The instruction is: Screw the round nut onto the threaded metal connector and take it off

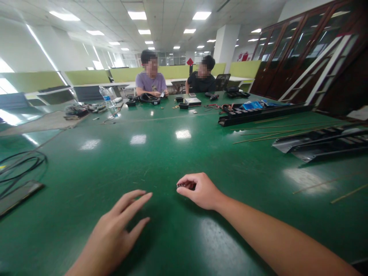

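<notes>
My right hand is curled near the middle of the green table, its thumb and fingers closed round a small dark thing that shows only in part at the fingertips. What kind of thing it is I cannot make out. To the left and nearer to me, my left hand hovers with its fingers stretched out and the thumb apart. It holds nothing, and its fingertips point toward the right hand without touching it.
Black metal channels and thin rods lie on the right. A black cable and a flat dark panel sit at left. Across the table are a bottle, a white box and two people.
</notes>
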### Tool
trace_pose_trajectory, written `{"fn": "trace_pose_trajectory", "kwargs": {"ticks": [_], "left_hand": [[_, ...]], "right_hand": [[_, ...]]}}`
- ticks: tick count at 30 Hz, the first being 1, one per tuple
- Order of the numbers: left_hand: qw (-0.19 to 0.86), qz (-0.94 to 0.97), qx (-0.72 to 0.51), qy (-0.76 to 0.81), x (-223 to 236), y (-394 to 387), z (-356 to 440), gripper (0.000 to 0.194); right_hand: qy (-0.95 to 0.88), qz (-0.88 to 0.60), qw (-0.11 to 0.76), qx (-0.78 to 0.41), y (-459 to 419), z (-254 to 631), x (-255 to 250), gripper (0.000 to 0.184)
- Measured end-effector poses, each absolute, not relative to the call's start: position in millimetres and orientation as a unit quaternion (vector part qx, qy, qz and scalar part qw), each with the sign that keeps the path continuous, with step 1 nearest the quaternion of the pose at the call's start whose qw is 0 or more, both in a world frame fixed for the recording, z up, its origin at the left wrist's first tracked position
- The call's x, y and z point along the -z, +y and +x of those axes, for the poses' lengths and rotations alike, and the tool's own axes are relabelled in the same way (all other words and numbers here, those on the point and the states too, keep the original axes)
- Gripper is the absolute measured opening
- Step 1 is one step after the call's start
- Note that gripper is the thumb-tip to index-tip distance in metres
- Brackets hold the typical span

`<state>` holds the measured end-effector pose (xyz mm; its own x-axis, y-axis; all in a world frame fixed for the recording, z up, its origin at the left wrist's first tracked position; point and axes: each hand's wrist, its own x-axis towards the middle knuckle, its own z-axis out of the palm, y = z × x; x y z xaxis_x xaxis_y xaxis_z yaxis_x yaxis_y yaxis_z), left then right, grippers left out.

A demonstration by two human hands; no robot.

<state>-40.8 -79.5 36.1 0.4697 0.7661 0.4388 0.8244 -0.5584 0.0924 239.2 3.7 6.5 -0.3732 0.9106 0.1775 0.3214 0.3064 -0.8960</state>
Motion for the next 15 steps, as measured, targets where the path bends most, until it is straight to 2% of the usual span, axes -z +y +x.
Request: {"fn": "trace_pose_trajectory", "kwargs": {"ticks": [4,8,12,15], "left_hand": [[0.082,-0.916,0.192,-0.343,-27,-34,29,0.034],[0.089,-0.933,0.180,-0.297,-25,-12,63,0.019],[0.079,-0.925,0.210,-0.307,-30,-11,50,0.022],[0.052,-0.890,0.271,-0.364,-39,-20,7,0.021]], "right_hand": [[-0.742,-0.378,0.345,-0.433,4,241,-6,0.016],[-0.773,-0.370,0.329,-0.397,6,242,-4,0.011],[-0.746,-0.375,0.328,-0.441,6,242,-4,0.010],[-0.725,-0.385,0.324,-0.471,5,241,-5,0.021]]}}
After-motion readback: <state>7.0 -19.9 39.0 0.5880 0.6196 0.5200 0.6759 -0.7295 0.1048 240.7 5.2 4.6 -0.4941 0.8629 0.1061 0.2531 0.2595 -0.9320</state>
